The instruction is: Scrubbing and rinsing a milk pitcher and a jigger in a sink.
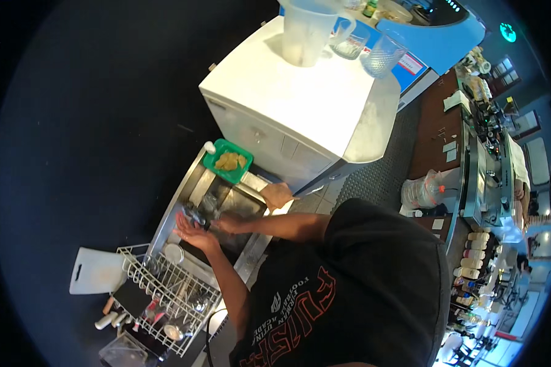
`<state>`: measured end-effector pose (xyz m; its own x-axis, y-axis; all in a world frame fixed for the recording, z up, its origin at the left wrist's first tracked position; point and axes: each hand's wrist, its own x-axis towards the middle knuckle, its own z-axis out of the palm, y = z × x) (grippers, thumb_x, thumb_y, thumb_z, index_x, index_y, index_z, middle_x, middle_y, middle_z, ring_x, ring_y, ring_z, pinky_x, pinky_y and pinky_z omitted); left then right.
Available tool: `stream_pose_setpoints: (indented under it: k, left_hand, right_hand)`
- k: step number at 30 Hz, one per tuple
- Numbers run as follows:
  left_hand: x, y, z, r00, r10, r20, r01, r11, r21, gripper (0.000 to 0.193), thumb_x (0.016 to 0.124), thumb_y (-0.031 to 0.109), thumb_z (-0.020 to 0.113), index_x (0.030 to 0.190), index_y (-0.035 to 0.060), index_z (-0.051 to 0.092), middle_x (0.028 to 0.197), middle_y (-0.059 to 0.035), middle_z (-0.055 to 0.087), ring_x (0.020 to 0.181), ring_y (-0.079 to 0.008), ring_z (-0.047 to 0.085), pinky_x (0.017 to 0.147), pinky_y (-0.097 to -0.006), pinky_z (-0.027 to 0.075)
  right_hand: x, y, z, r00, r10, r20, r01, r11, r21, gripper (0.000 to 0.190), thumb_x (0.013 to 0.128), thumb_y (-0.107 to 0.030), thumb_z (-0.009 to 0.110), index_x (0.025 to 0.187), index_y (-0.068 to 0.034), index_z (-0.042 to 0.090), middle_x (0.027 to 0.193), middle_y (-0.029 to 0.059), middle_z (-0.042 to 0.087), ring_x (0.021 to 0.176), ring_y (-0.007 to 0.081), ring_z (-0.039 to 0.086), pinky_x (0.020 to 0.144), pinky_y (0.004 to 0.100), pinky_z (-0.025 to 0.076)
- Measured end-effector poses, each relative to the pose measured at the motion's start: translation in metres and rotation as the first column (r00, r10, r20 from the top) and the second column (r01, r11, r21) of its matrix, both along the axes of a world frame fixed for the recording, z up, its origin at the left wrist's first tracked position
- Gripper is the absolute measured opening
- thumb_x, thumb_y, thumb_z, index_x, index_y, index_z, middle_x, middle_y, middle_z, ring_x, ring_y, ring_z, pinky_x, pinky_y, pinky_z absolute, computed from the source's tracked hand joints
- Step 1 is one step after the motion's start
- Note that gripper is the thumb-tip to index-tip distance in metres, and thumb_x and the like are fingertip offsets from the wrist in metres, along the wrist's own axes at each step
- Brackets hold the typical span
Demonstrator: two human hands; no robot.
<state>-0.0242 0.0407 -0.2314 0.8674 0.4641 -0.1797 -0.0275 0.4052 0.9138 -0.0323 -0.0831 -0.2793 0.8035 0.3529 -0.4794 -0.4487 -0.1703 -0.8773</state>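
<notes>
My left hand (pixel 195 234) is over the near left part of a stainless steel sink (pixel 252 247), palm turned up and fingers apart. Beside its fingers is a shiny metal and dark object (pixel 193 214), perhaps part of a tap; it is blurred. My right hand (pixel 228 223) is just to the right of it, fingers curled close to the dark end of that object. Whether it grips anything cannot be told. A green plastic tray (pixel 228 160) with yellowish pieces, perhaps sponges, sits at the sink's far right corner. A brown cloth (pixel 278 196) lies on the sink's edge.
A wire dish rack (pixel 165 293) with glassware adjoins the sink, beside a white cutting board (pixel 96 270). A white-topped appliance (pixel 298 101) carries a plastic pitcher (pixel 305 36) and glasses (pixel 383 57). Behind me are a rubber mat (pixel 372 183), a counter and a large water bottle (pixel 422 190).
</notes>
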Motion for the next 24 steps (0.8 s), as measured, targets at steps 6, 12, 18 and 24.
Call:
stream_pose_setpoints:
  k: [6,12,18,24]
  left_hand:
    - [0.004,-0.013,-0.007,0.997,0.059,-0.041,-0.053,0.989,0.140,0.078,0.102,0.066,0.027,0.151,0.0070,0.038,0.159,-0.0143,0.033,0.148,-0.0294,0.028,0.120,-0.0519,0.014]
    - [-0.004,0.022,-0.070,0.942,0.287,-0.175,-0.305,0.949,-0.086,0.076,0.101,0.064,0.038,0.143,0.0017,0.042,0.151,-0.0162,0.039,0.137,-0.0282,0.037,0.118,-0.0460,0.025]
    - [-0.027,0.023,-0.060,0.882,0.273,-0.385,-0.366,0.910,-0.194,0.107,0.086,0.083,0.041,0.156,0.0041,0.022,0.160,-0.0177,0.026,0.148,-0.0338,0.025,0.119,-0.0543,0.021]
    - [-0.008,0.000,-0.100,0.890,0.079,-0.450,-0.321,0.807,-0.495,0.115,0.076,0.090,0.045,0.155,0.0082,0.026,0.160,-0.0183,0.025,0.146,-0.0404,0.025,0.113,-0.0667,0.020]
  right_hand:
    - [-0.005,0.010,-0.049,0.987,0.159,-0.003,-0.158,0.986,0.059,0.049,0.098,-0.040,0.051,0.077,-0.002,0.075,0.062,0.0157,0.067,0.061,0.0262,0.070,0.056,0.0431,0.054]
    - [-0.007,0.015,-0.044,0.902,0.425,0.071,-0.431,0.898,0.089,0.028,0.087,-0.030,0.065,0.078,-0.005,0.077,0.068,0.0101,0.070,0.064,0.0205,0.069,0.057,0.0425,0.053]
    - [-0.003,0.026,-0.072,0.462,0.847,0.261,-0.667,0.526,-0.528,0.020,0.083,-0.028,0.067,0.079,-0.011,0.077,0.078,0.0138,0.073,0.073,0.0303,0.071,0.064,0.0453,0.055]
    - [0.012,0.000,-0.211,0.906,0.419,-0.062,-0.418,0.908,0.030,0.024,0.083,-0.030,0.069,0.097,-0.012,0.077,0.077,0.0088,0.069,0.073,0.0245,0.067,0.061,0.0454,0.052]
